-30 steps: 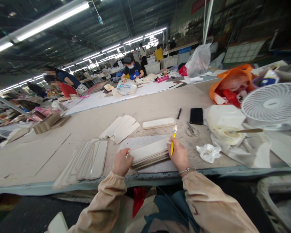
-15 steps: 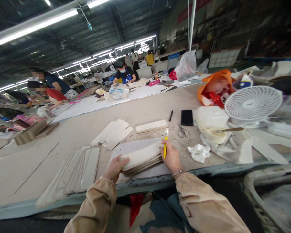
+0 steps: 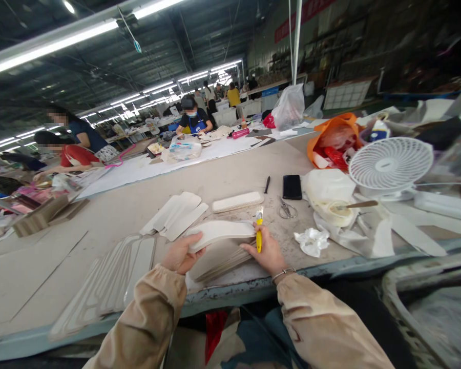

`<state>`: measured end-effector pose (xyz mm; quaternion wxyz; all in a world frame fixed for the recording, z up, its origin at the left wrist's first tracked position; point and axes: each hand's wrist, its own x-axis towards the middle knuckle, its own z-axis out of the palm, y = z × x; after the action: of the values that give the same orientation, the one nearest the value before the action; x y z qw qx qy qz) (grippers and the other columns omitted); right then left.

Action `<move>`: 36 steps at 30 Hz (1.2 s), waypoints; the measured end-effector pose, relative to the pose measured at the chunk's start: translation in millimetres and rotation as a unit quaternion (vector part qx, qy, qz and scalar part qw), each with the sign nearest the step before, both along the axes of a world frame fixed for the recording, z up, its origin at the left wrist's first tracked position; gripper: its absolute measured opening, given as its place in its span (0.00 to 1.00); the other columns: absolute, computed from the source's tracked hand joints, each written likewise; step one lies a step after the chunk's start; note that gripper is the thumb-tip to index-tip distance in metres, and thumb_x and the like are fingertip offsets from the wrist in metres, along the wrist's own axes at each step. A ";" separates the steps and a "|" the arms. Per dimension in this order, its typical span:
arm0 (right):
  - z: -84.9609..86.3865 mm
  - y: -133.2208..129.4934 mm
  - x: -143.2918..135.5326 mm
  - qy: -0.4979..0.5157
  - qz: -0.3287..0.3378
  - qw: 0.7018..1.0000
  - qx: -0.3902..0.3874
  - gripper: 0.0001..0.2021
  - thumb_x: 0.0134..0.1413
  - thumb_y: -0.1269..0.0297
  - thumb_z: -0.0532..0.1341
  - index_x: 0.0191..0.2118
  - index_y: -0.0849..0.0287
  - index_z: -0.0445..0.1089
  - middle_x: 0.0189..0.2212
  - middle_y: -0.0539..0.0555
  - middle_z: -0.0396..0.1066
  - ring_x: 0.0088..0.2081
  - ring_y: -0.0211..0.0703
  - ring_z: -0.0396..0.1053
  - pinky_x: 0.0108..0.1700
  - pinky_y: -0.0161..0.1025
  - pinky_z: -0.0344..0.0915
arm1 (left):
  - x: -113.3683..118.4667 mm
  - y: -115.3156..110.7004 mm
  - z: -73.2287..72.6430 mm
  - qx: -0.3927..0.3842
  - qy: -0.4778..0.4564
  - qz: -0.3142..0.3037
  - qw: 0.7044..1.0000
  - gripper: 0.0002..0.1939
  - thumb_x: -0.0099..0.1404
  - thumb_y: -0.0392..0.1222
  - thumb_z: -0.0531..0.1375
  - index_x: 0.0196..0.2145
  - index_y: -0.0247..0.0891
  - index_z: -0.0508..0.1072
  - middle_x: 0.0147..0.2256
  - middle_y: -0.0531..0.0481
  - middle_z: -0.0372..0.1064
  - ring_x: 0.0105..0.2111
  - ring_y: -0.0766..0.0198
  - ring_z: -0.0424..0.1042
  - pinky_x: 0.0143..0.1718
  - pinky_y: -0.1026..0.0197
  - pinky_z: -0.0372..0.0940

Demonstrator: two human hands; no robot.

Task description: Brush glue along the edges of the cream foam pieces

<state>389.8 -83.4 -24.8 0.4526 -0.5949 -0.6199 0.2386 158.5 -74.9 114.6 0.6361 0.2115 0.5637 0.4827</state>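
Note:
A pale, rounded strip [image 3: 221,229] is bowed upward, its left end pinched in my left hand [image 3: 183,252]. Under it lies a stack of similar pieces [image 3: 215,261], partly hidden by the strip. My right hand [image 3: 269,250] is closed round a yellow-handled brush [image 3: 258,236] with pale bristles pointing up. Its thumb and fingers are at the right end of the stack, close to the strip's right end. To the left, a fanned row of pale panels [image 3: 115,269] lies overlapping. Beyond the stack are loose white pieces [image 3: 176,215] and a small neat pile of strips [image 3: 237,201].
Scissors [image 3: 287,208], a black phone [image 3: 292,187] and a black pen [image 3: 267,184] lie beyond my right hand. Further right are crumpled tissue [image 3: 312,241], a tub [image 3: 336,212] with a stick across it, a white fan [image 3: 391,164] and an orange bag [image 3: 335,138]. Co-workers sit across the tables.
My left hand has lifted the top strip's left end off the stack, and the strip now bends. The right hand keeps the brush, its thumb now stretched leftward. The view has shifted slightly.

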 end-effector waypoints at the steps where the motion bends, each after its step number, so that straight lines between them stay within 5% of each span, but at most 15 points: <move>1: 0.0 0.1 -0.1 -0.008 -0.018 1.000 -0.010 0.21 0.52 0.54 0.65 0.48 0.52 0.58 0.51 0.58 0.73 0.43 0.54 0.76 0.42 0.45 0.70 | 3.9 -0.3 1.6 0.006 -0.001 -0.008 1.000 0.09 0.55 0.27 0.65 0.36 0.34 0.75 0.30 0.50 0.77 0.26 0.66 0.76 0.21 0.70 0.68; 7: 6.7 1.3 -1.6 -0.030 -0.090 0.994 -0.061 0.16 0.55 0.56 0.61 0.47 0.55 0.60 0.28 0.52 0.75 0.31 0.53 0.76 0.30 0.40 0.65 | 13.8 -4.7 14.1 0.033 0.009 -0.014 0.999 0.11 0.54 0.27 0.65 0.36 0.34 0.76 0.29 0.52 0.77 0.26 0.66 0.75 0.20 0.69 0.68; 15: 7.2 3.2 -3.7 -0.031 -0.108 0.992 -0.060 0.18 0.55 0.56 0.60 0.49 0.56 0.61 0.32 0.55 0.76 0.33 0.54 0.76 0.34 0.43 0.68 | 1.7 -1.1 84.4 0.143 0.018 0.026 0.989 0.16 0.56 0.26 0.59 0.41 0.36 0.75 0.33 0.50 0.78 0.28 0.65 0.76 0.20 0.70 0.69; 18: 9.5 2.7 -2.2 0.012 -0.099 0.995 0.003 0.15 0.56 0.55 0.59 0.46 0.55 0.61 0.45 0.59 0.75 0.45 0.55 0.74 0.45 0.48 0.69 | 7.9 -11.4 88.7 0.192 0.016 0.013 0.981 0.18 0.55 0.27 0.61 0.44 0.38 0.75 0.34 0.51 0.78 0.34 0.61 0.78 0.25 0.68 0.72; 22: 30.4 0.3 -1.1 0.230 -0.071 0.969 0.053 0.13 0.59 0.50 0.58 0.41 0.52 0.58 0.49 0.60 0.73 0.51 0.51 0.72 0.51 0.49 0.67 | 25.8 -30.9 58.7 0.250 -0.002 -0.019 0.968 0.23 0.54 0.34 0.66 0.49 0.43 0.74 0.39 0.50 0.79 0.46 0.54 0.76 0.37 0.61 0.76; 25: 49.0 -0.5 2.4 0.491 -0.019 0.871 -0.002 0.20 0.56 0.40 0.55 0.38 0.52 0.54 0.41 0.57 0.76 0.40 0.49 0.76 0.40 0.46 0.73 | 41.6 -45.2 25.4 0.226 -0.006 -0.031 0.974 0.25 0.53 0.38 0.68 0.50 0.43 0.73 0.42 0.49 0.78 0.47 0.51 0.75 0.38 0.58 0.76; 28: 59.3 -0.1 10.7 0.601 -0.011 0.799 -0.015 0.23 0.52 0.37 0.57 0.37 0.51 0.53 0.37 0.53 0.75 0.34 0.47 0.76 0.34 0.43 0.73 | 55.5 -60.4 -7.9 0.182 0.005 -0.060 0.981 0.25 0.54 0.43 0.68 0.50 0.43 0.72 0.44 0.48 0.78 0.47 0.50 0.76 0.38 0.56 0.76; 33: 58.0 3.3 24.6 0.490 -0.114 0.862 0.061 0.21 0.45 0.53 0.67 0.36 0.51 0.53 0.26 0.43 0.62 0.25 0.37 0.65 0.28 0.35 0.66 | 69.6 -86.8 -53.3 0.090 0.047 -0.044 0.994 0.29 0.52 0.44 0.70 0.51 0.47 0.70 0.47 0.49 0.76 0.43 0.52 0.77 0.34 0.57 0.75; 36: 56.1 5.6 28.3 0.479 -0.121 0.867 0.066 0.22 0.42 0.56 0.68 0.36 0.52 0.53 0.24 0.41 0.58 0.24 0.35 0.60 0.27 0.32 0.61 | 76.0 -99.7 -66.0 0.042 0.023 -0.073 0.996 0.29 0.50 0.45 0.71 0.50 0.44 0.71 0.46 0.46 0.76 0.42 0.51 0.77 0.33 0.56 0.75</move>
<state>418.0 -77.8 31.2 0.7574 -0.4464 -0.2644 0.3964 234.4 -174.5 48.6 0.6470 0.2894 0.5404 0.4534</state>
